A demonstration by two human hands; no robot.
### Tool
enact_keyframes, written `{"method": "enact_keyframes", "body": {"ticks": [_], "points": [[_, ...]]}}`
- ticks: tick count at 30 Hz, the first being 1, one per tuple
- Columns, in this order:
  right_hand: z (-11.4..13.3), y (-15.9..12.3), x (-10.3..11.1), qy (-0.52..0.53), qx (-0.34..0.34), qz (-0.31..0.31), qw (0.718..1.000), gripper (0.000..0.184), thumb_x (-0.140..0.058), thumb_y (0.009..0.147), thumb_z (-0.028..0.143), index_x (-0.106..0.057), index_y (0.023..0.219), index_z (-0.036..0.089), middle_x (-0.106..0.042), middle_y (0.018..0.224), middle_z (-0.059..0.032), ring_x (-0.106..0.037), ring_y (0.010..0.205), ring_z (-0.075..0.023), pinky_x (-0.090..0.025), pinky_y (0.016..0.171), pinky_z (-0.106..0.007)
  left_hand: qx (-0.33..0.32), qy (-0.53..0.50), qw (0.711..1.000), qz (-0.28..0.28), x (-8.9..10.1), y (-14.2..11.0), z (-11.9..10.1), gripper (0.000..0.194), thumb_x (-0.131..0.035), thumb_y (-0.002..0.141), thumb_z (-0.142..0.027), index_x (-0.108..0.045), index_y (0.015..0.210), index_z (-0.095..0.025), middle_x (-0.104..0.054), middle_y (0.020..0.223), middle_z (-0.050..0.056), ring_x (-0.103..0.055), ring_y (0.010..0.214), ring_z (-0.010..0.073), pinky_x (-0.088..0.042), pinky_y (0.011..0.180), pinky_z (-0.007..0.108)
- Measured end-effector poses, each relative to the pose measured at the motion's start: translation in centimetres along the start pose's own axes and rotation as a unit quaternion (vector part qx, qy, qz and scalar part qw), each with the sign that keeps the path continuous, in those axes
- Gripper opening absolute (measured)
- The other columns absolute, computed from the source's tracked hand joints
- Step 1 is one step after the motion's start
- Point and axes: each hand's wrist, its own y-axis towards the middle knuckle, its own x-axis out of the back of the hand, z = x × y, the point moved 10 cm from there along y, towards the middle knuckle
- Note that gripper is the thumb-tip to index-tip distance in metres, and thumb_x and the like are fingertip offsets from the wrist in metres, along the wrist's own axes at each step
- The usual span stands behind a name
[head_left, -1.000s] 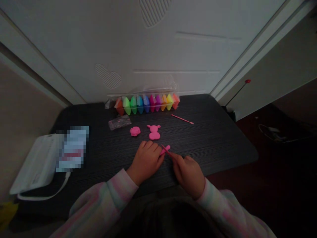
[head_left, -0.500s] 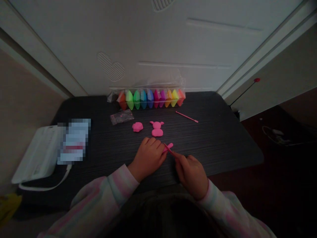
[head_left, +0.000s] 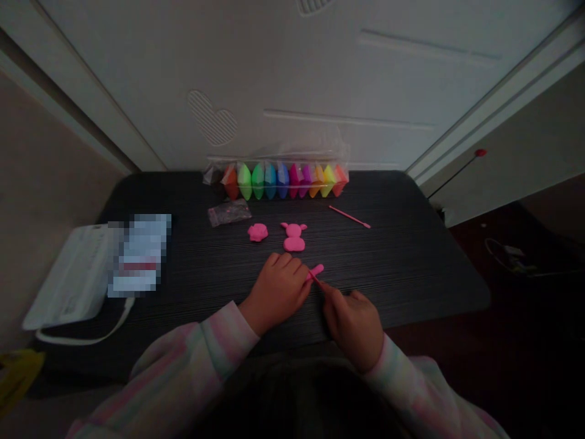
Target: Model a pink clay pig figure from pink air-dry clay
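My left hand (head_left: 282,288) is closed around one end of a pink clay roll (head_left: 317,269), whose other end sticks out past my fingers. In my right hand (head_left: 354,323) a thin pink modelling tool (head_left: 317,280) is pinched, its tip lying across the roll close to my left fingers. Beyond the hands lies a flat pink clay figure (head_left: 294,238) with a round head, two ears and an oval body. A lump of pink clay (head_left: 258,232) sits to its left. Further right on the table rests a second pink tool (head_left: 350,216).
Packets of coloured clay (head_left: 283,182) stand in a clear wrapper along the back of the dark table (head_left: 411,262), against a white panel. A small clear bag (head_left: 230,212) lies before them. At left are a phone (head_left: 141,256), a white device (head_left: 73,274) and a cable (head_left: 86,341).
The whole view has shifted, so the table things appear slightly higher and further right. Both hands keep their grips, and the tool stays across the clay roll.
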Motion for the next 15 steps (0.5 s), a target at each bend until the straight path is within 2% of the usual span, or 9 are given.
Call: {"method": "enact_keyframes", "body": {"ticks": [9, 15], "points": [[0.1, 1.1, -0.8, -0.044, 0.007, 0.026, 0.999, 0.030, -0.038, 0.081, 0.013, -0.058, 0.104, 0.013, -0.067, 0.058, -0.0009, -0.056, 0.046, -0.0115, -0.028, 0.054, -0.029, 0.000, 0.005, 1.000, 0.011, -0.3, 0.0, 0.0, 0.018, -0.041, 0.085, -0.026, -0.055, 0.079, -0.017, -0.057, 0.077, 0.004, -0.049, 0.077, 0.0215, -0.035, 0.067, 0.036], [0.3, 0.0, -0.5, -0.044, 0.023, 0.029, 0.998, 0.031, -0.036, 0.081, 0.011, -0.057, 0.104, 0.012, -0.065, 0.053, 0.0004, -0.055, 0.044, -0.0118, -0.028, 0.054, -0.029, 0.000, 0.006, 1.000, 0.001, 0.0, -0.1, 0.0, 0.016, -0.043, 0.083, -0.025, -0.055, 0.076, -0.017, -0.057, 0.075, 0.005, -0.049, 0.076, 0.0208, -0.035, 0.068, 0.036]]}}
